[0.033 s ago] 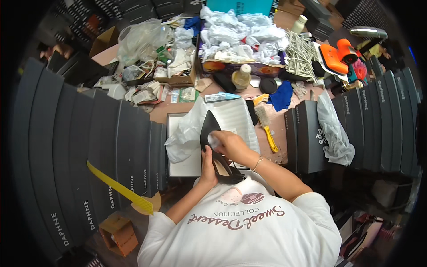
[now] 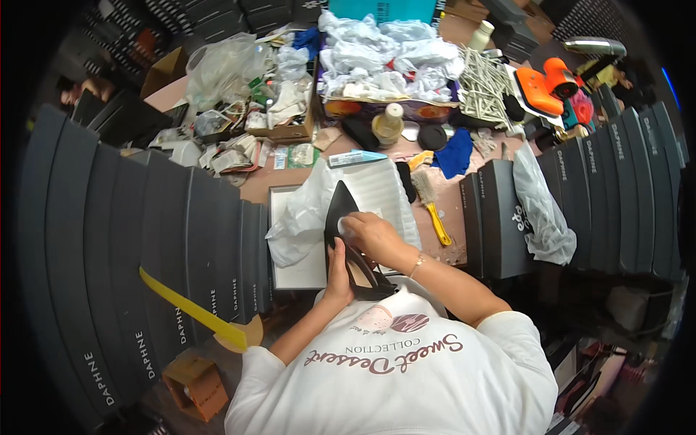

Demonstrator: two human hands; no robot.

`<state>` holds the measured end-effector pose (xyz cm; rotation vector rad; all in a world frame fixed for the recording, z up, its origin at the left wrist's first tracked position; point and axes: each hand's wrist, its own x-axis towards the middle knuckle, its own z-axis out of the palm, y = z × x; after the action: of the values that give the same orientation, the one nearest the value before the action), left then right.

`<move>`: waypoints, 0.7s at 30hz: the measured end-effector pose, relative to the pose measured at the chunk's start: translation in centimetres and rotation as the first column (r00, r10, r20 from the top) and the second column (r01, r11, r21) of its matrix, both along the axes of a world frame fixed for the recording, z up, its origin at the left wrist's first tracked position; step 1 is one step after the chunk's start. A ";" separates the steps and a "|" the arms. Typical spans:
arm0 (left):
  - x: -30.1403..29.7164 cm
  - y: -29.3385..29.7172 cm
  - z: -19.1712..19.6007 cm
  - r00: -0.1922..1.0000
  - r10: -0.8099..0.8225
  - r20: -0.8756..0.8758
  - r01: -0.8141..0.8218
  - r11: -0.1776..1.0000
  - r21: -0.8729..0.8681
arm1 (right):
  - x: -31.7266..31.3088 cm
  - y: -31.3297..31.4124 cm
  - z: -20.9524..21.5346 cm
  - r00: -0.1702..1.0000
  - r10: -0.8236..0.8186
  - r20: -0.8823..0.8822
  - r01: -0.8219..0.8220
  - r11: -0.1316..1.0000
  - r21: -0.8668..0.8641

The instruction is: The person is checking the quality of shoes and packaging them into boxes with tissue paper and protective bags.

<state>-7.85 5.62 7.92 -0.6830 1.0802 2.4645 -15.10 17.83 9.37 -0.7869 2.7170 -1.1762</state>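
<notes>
Black, with its toe toward the far side, the pointed shoe [image 2: 338, 203] has our left hand [image 2: 338, 272] clamped on its left side and our right hand [image 2: 375, 239] at its right, where we pinch a white wad [image 2: 344, 225], a yellow-handled brush [image 2: 436, 217] lying farther right.

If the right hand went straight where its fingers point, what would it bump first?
Probably the black shoe: the right hand looks to be right at its opening, though depth is hard to judge.
</notes>
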 end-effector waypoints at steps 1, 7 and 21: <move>0.1 0.5 0.5 1.000 -0.022 0.009 0.023 0.999 -0.049 | -0.3 0.4 -0.9 0.997 0.007 -0.079 -0.002 0.998 0.070; 0.0 0.2 0.7 0.993 -0.110 0.048 0.110 0.994 0.007 | -1.1 2.1 0.3 0.976 -0.189 0.113 0.205 0.965 -0.163; -6.4 -0.3 2.4 0.971 -0.147 -0.187 0.082 0.945 -0.317 | -0.3 0.2 4.7 0.987 -0.162 0.002 0.162 0.985 -0.066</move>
<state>-14.27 5.29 10.28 -0.4366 1.5617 2.3284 -15.41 18.04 14.05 -0.5840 2.8035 -1.3031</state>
